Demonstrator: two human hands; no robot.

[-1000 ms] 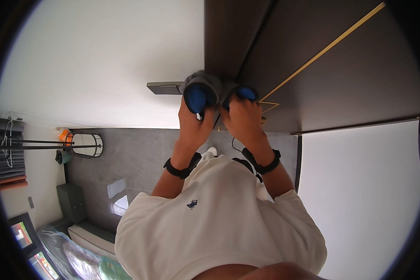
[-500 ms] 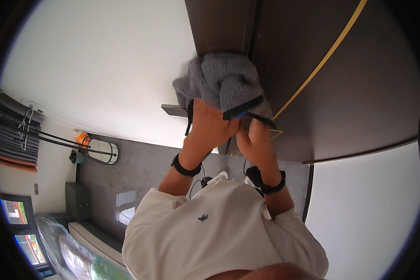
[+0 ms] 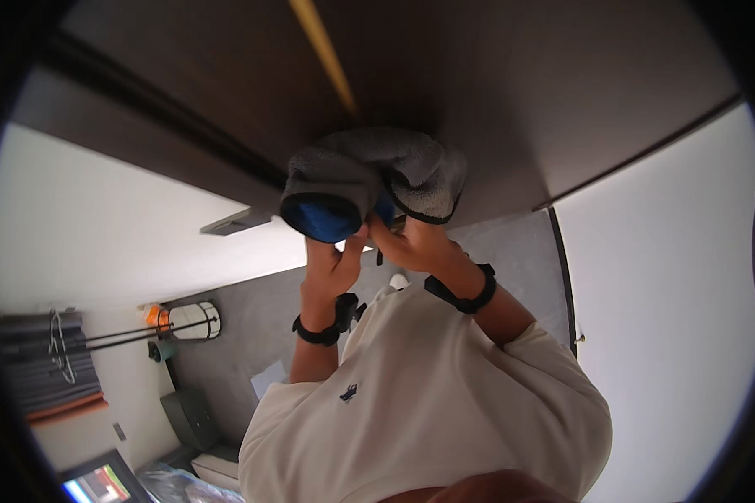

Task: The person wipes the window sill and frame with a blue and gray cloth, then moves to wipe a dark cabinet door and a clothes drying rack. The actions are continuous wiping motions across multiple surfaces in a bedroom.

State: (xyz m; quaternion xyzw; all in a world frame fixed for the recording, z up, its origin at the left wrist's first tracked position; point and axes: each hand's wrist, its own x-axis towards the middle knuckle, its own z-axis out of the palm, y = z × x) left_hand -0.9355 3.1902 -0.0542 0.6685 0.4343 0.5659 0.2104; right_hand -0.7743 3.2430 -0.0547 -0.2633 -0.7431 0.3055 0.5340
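Observation:
A grey plush cloth (image 3: 369, 155) with black edging and a blue underside is bunched up against the dark brown door panel (image 3: 495, 101). Gripping its left part is my left hand (image 3: 331, 264), thumb up by the blue fold and the other fingers hidden behind the fabric. My right hand (image 3: 419, 245) grips the cloth's right part, its fingers reaching in under the fold. The two hands are close together, nearly meeting at the middle. A gold strip (image 3: 323, 50) runs down the panel to just above the cloth.
Left of the panel, a grey metal bar (image 3: 236, 221) sticks out by the white wall (image 3: 143, 218). Farther left are a rail with hangers (image 3: 63, 348), a white basket (image 3: 195, 321) and a dark green cabinet (image 3: 190, 419). Another white wall (image 3: 663, 293) stands at the right.
My hands and the cloth have moved right, from the dark frame's edge onto the panel below the gold strip. The cloth has folded, baring more blue, and my view has turned.

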